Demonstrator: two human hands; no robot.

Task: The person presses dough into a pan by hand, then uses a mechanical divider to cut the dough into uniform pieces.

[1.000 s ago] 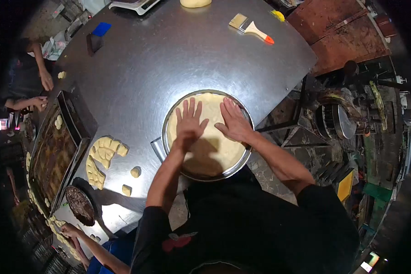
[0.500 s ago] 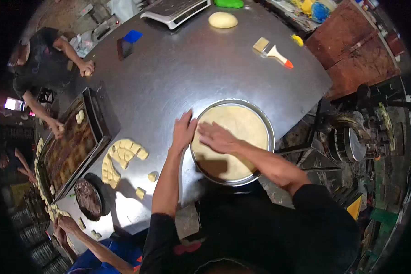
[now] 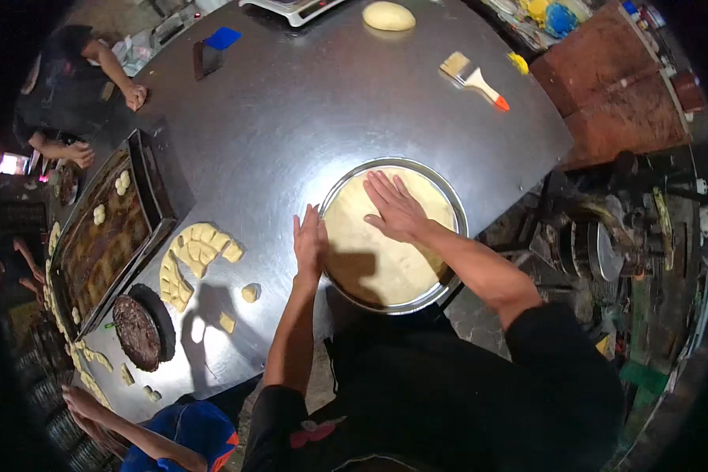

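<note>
Right hand (image 3: 397,208) has shifted up the smooth pale dough disc (image 3: 377,263), grip open, flat. Left hand (image 3: 310,240), open, touches the round steel pan (image 3: 393,161).

Pastry brush (image 3: 473,79), dough ball (image 3: 389,16) far side; cut dough pieces (image 3: 198,245) beside baking tray (image 3: 151,187).

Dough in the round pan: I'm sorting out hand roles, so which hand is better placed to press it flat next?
Right, probably. The right hand lies flat on the dough inside the pan, while the left hand stands edge-on against the pan's outer rim, off the dough.
</note>
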